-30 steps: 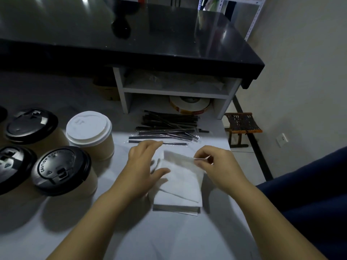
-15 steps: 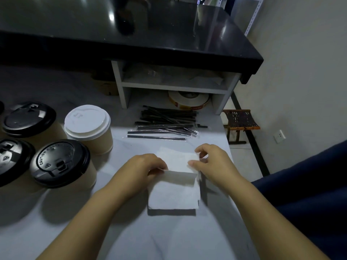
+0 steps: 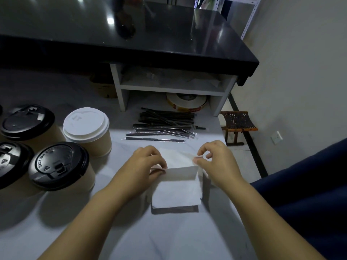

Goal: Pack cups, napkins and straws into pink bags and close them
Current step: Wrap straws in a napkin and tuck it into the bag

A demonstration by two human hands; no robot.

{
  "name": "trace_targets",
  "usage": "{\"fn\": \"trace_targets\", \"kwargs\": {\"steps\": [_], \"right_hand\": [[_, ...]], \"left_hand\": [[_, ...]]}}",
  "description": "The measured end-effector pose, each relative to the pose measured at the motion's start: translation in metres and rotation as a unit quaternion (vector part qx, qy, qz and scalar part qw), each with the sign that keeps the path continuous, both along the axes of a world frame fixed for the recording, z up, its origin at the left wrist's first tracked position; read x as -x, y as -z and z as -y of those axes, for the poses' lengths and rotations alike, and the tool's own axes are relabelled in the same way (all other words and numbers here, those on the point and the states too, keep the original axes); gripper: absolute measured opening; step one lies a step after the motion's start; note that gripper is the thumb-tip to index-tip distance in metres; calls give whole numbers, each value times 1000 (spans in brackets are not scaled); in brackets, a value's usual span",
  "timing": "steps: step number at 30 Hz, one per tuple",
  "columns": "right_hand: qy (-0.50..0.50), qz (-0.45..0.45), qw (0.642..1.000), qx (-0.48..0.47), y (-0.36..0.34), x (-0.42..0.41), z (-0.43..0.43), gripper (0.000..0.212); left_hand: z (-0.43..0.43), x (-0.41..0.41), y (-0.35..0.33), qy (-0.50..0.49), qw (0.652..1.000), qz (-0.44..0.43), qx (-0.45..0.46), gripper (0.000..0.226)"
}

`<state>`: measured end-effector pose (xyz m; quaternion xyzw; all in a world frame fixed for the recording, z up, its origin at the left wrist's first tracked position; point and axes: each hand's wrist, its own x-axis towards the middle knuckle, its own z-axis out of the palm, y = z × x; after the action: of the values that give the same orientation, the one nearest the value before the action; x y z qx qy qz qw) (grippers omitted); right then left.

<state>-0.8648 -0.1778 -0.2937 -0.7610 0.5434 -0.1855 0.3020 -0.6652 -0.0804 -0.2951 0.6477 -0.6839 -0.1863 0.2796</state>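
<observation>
A white napkin (image 3: 176,192) hangs folded just above the pale table (image 3: 131,231), its lower part casting a shadow. My left hand (image 3: 142,166) pinches its left edge and my right hand (image 3: 216,162) pinches its right edge between thumb and finger. Behind the hands lies a pile of black wrapped straws (image 3: 163,126). At the left stand several kraft paper cups: one with a white lid (image 3: 86,124), others with black lids (image 3: 58,164) (image 3: 26,121). No pink bag is in view.
A white shelf unit (image 3: 169,87) under a black countertop (image 3: 131,30) stands at the back, with a tape roll (image 3: 185,102) in its lower bay. A small wooden stool (image 3: 238,122) stands on the floor past the table's right edge. Dark blue cloth (image 3: 304,194) is at the right.
Both hands have folded the napkin's top half over and lifted it a little off the table; the camera view tilted slightly downward.
</observation>
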Motion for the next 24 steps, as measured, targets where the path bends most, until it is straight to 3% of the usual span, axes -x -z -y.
{"fn": "trace_targets", "kwargs": {"steps": [7,13,17,21,24], "right_hand": [[-20,72,996,-55,-19,-1,2,17],[-93,88,987,-97,-22,-6,13,17],[-83,129,980,-128,-19,-15,29,10],[-82,-21,996,-15,-8,-31,56,5],[-122,-131,983,43,-3,-49,68,25]], "left_hand": [[8,1,-6,-21,998,56,29,5],[21,-8,-5,14,999,40,3,6],[22,-18,-4,-18,1000,-20,-14,14],[24,-29,-1,-51,996,-8,-73,30],[27,-33,0,-67,994,14,-86,29]]}}
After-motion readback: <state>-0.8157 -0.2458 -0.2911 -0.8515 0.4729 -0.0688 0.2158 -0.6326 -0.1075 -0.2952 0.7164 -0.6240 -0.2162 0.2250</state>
